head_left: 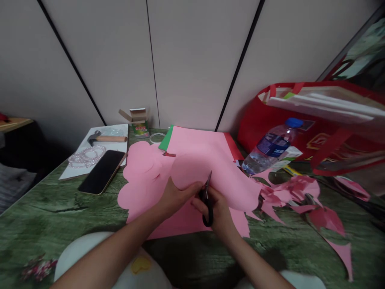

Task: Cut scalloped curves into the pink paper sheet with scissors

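My right hand (221, 210) is closed around the black handles of a pair of scissors (207, 200), whose blades point away from me at the edge of a curved sheet of pink paper (225, 168). Pinched between the fingers and thumb of my left hand (177, 196), the same sheet bends upward just left of the blades. Beneath both hands lie more flat pink sheets (171, 226). To the left, several pink pieces with scalloped, rounded edges (140, 168) overlap in a pile.
Pink offcuts (300, 192) lie to the right, near a tilted water bottle (267, 146) and a red bag (255, 112). On the left are a phone (104, 171), a hammer (110, 139), a beaded strand (87, 156) and a small open box (140, 124). A wall panel (186, 64) stands behind.
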The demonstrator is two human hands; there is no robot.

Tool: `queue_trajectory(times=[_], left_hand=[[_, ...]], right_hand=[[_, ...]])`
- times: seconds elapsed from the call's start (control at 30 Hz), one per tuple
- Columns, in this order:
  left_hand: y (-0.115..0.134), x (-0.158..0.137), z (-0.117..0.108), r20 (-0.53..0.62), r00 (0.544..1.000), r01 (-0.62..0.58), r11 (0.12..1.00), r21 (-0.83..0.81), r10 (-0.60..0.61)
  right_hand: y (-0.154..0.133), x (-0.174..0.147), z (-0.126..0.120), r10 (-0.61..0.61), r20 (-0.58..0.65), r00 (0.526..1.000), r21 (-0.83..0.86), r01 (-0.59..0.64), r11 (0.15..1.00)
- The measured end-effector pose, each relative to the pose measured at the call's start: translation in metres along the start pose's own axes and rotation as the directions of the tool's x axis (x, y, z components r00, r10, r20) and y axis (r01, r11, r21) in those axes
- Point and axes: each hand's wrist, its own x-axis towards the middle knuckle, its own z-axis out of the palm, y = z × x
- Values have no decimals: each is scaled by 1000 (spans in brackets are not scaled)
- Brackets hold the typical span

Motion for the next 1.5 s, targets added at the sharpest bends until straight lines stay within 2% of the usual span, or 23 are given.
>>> queue_trajectory(times=[0.3,0.7,1.13,1.5], left_hand=[[0,-4,3,-73,997,3,1000,25,-1],[3,-4,3,-50,999,-15,999,46,18],[2,-4,3,-47,999,4,999,44,-2],[2,-3,2,-27,999,37,998,44,-36]], right_hand=[[-11,0,-2,-75,8,997,-40,76,996],[-10,1,-1,-90,6,996,-11,90,996],[-11,1,-1,-20,0,1000,21,20,1000],[-9,0,-2,25,-11,1000,-37,-25,999]])
